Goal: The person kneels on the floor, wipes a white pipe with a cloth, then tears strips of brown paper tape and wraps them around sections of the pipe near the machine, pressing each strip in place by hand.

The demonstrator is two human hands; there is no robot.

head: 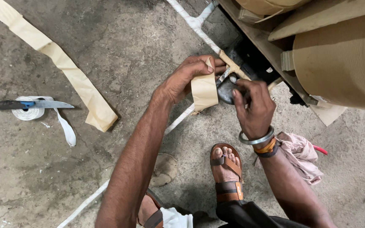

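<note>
My left hand (187,77) pinches the top of a short tan paper strip (204,90) that hangs down from my fingers. My right hand (254,105) grips a dark rounded metal part (225,91) right beside the strip, low on a dark machine base (250,59). The strip's upper end runs on as a narrow tan band (232,66) toward that base. A metal bangle and an orange band circle my right wrist.
A long tan paper strip (55,55) lies on the concrete floor at the left. A knife (26,104) rests across a roll of white tape (29,113). A large brown paper roll (347,59) fills the upper right. A pink rag (303,155) lies beside my sandalled foot (226,169).
</note>
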